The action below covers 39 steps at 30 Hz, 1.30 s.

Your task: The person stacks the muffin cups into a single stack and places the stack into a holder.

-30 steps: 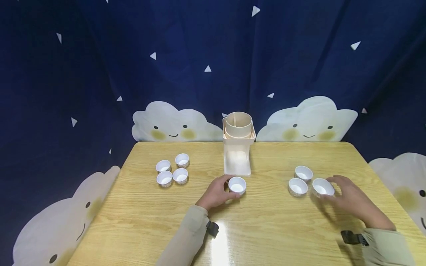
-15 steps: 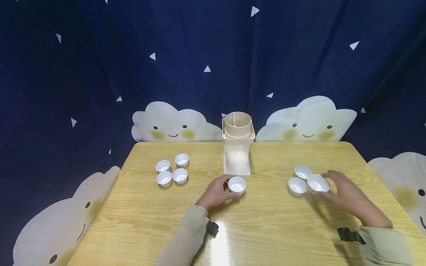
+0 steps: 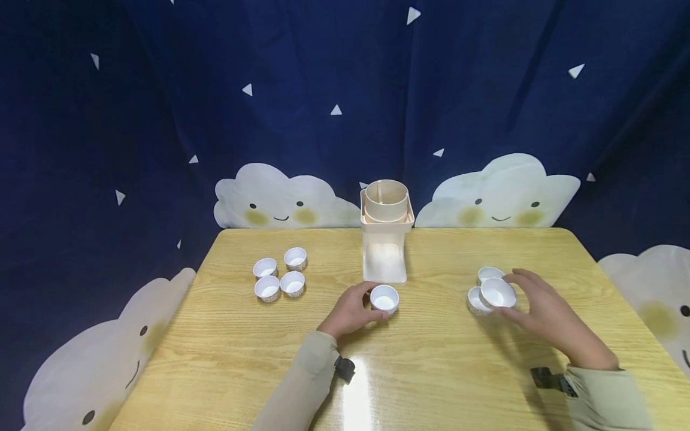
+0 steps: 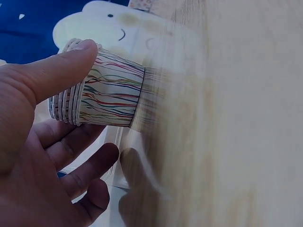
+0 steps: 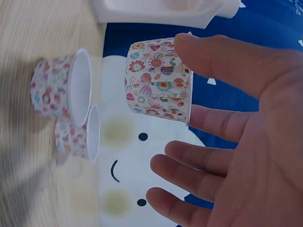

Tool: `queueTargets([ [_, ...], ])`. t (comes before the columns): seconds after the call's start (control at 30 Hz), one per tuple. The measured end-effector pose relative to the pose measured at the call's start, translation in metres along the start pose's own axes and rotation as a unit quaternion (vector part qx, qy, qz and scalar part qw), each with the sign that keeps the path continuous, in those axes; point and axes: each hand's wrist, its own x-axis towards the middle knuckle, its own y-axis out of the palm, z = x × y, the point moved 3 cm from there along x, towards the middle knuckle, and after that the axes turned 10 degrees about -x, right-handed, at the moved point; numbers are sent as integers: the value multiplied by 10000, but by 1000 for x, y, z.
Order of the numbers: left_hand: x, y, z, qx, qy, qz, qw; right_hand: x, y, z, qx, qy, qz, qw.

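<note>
A: Edges and clearance?

B: The table [image 3: 431, 371] has a straight far edge with rounded corners; the cream stand [image 3: 384, 264] is near that edge, about midway along. The left hand [image 3: 347, 312] is just in front of the stand's foot. The right hand [image 3: 557, 320] is well apart from it, inside the table's right edge. A stretch of wood lies between the two hands, and another between the left hand and the four cups [image 3: 293, 285] grouped closely on the left.

A: Surface and room?

B: Pale grained wood, with a bright streak of reflected light at the near side. Behind it hangs a dark blue curtain [image 3: 296, 72] with white triangles [image 3: 336, 111] and smiling clouds [image 3: 501, 188].

A: Grip and articles held?

B: Left: thumb and finger grip the striped cup stack [image 4: 111, 90] at its rims, other fingers loosely bent. It stands upright on the wood, several white rims nested, the wall printed with thin wavy coloured lines. Right: thumb and forefinger pinch the flowered cup [image 5: 156, 80] by its rim, remaining fingers partly bent. It is raised off the wood, mouth up, near two matching cups [image 5: 49, 87]; white inside, small bright blossoms outside
</note>
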Motion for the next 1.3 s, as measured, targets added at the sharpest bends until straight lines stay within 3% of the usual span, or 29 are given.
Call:
queueTargets([
  [0.3,0,1,1,-39,12,-15,10000,7,2,21,178,37,204,9996],
  [0.83,1,0,-1,68,-30,0,10000,23,18,58,382,-460,173,9981],
  [1.3,2,0,-2,74,140,-27,9999,38,29,92,446,-840,47,9955],
])
